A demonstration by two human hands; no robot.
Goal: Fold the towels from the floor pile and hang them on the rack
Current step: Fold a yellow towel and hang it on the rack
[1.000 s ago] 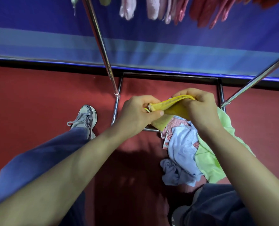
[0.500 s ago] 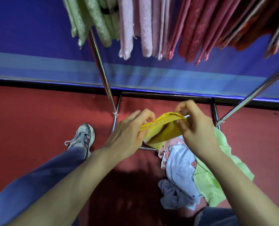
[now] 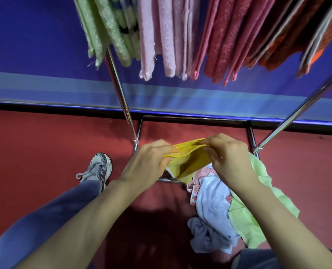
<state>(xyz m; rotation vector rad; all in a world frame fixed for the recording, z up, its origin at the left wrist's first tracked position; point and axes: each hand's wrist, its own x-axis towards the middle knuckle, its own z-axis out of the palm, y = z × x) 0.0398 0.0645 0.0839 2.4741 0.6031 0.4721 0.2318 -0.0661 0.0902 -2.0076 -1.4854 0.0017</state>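
A small yellow towel (image 3: pixel 188 162), folded into a short band, hangs between my hands above the floor. My left hand (image 3: pixel 148 162) pinches its left end and my right hand (image 3: pixel 227 154) pinches its right end. Below my right arm lies the floor pile: a pale blue towel (image 3: pixel 211 208), a light green towel (image 3: pixel 258 214) and a red-and-white patterned cloth (image 3: pixel 202 173). The metal rack (image 3: pixel 120 94) stands in front of me, with several folded green, pink and dark red towels (image 3: pixel 161 35) hanging from its top.
The rack's base frame (image 3: pixel 196 119) sits on the red floor against a blue wall (image 3: pixel 35 55). Its right leg (image 3: pixel 297 113) slants up at the right. My left leg and grey shoe (image 3: pixel 97 169) stand left of the rack's base.
The view has tilted upward, bringing the hanging towels into sight. My hands have come closer together on the yellow towel and drawn its top edge into a tighter band.
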